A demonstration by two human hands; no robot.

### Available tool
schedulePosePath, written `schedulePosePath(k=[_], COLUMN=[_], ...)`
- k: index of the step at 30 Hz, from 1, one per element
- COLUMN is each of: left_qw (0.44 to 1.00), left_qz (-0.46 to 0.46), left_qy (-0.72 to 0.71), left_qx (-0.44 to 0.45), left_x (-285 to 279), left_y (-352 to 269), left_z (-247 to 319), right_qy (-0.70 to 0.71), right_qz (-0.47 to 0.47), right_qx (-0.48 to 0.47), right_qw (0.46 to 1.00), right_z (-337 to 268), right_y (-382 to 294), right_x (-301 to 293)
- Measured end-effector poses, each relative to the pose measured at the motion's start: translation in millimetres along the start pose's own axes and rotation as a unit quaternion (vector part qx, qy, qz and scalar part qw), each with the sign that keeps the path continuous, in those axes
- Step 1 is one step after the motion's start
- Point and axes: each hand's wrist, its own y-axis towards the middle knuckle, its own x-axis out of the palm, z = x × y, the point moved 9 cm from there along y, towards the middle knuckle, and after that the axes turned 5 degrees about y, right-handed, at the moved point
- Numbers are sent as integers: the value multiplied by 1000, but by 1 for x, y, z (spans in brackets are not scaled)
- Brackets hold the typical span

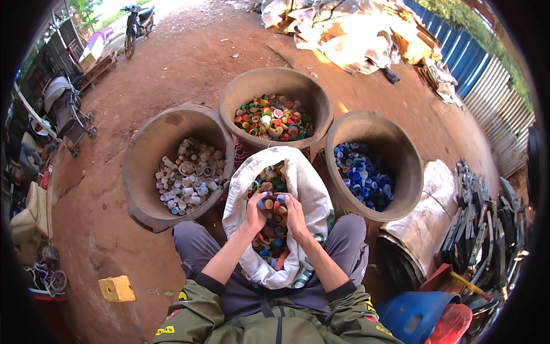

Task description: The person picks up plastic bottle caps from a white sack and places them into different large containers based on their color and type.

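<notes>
A white woven plastic sack [311,180] stands with its rim rolled down between my knees, holding mixed coloured bottle caps [271,241]. Over its mouth, my left hand [257,210] holds blue and yellow caps. Close beside it, my right hand [294,215] has its fingers on a few caps, a blue and a red one among them. Three wide tubs surround the sack's far side: the left tub [144,172] holds whitish caps [189,180], the middle tub [245,81] red, yellow and green caps [275,118], and the right tub [406,172] blue caps [365,176].
On the dirt floor at left lies a yellow block [117,288]; beyond are a stroller [64,107] and a motorcycle [136,26]. At right are a white wrapped bundle [423,228], a heap of dark strips [481,232] and a blue plastic container [412,316]. Plastic sheeting [356,38] is piled at the back.
</notes>
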Motion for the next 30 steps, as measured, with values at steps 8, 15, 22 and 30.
schedulePosePath(k=[8,15,22,30], left_qw=[978,975,968,963], left_qz=[-104,-88,-93,-155], left_qy=[-162,-192,-217,-213], left_qx=[-85,-71,-82,-53], left_x=[10,0,2,24], left_y=[8,9,4,-12], left_z=[-45,-33,-28,2], right_qy=[44,-24,-29,-255], right_qz=[-63,-95,-153,-98], right_qx=[-24,-51,-94,-215], right_qw=[997,994,983,938], right_z=[-5,-25,-42,-86], right_y=[-10,-15,-19,-28], right_x=[28,39,52,53])
